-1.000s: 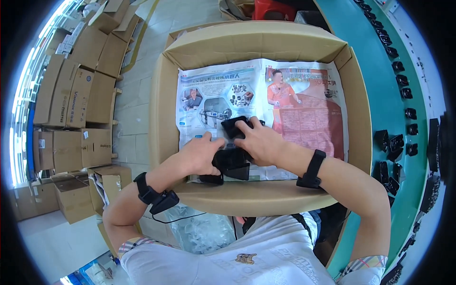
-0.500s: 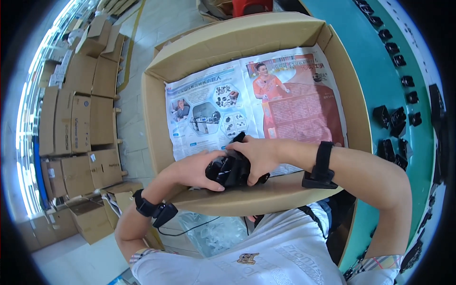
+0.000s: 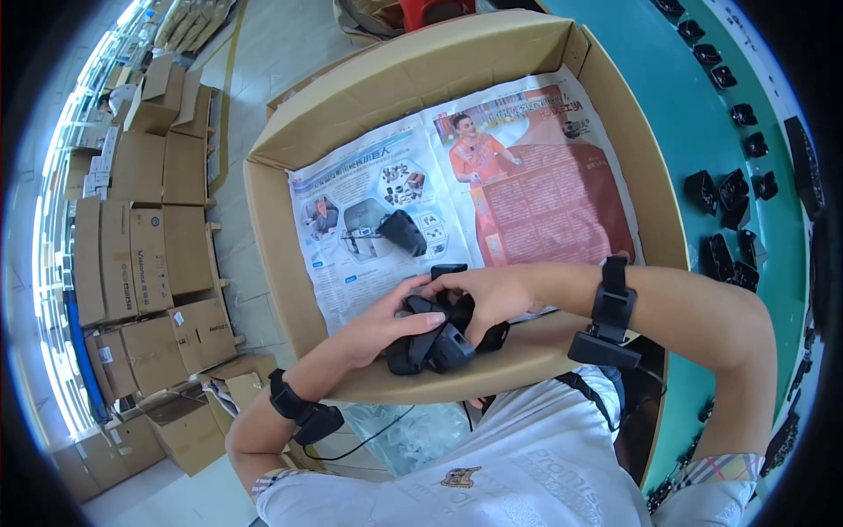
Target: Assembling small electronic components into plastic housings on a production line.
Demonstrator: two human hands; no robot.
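A cluster of black plastic parts (image 3: 450, 350) is gathered between my two hands at the near wall of a cardboard box (image 3: 369, 379). My left hand (image 3: 391, 327) grips it from the left, its thumb lying across the top. From the right, my right hand (image 3: 496, 299) curls its fingers over the same cluster, partly hiding the pieces. How many parts there are cannot be made out. Farther in, a single black plastic housing (image 3: 404, 232) rests apart from both hands on newspaper sheets (image 3: 386, 158) that line the box bottom.
On the right runs a green table (image 3: 641, 114) with several black parts (image 3: 733, 189) along it. Stacked cardboard boxes (image 3: 180, 237) stand at the left. A clear plastic bag (image 3: 395, 435) is below the box's near edge, and a red object (image 3: 435, 10) sits beyond the far wall.
A black housing now lies on the newspaper where none showed before. My hands have shifted their hold on the cluster, and more of its pieces show. The whole view has turned slightly.
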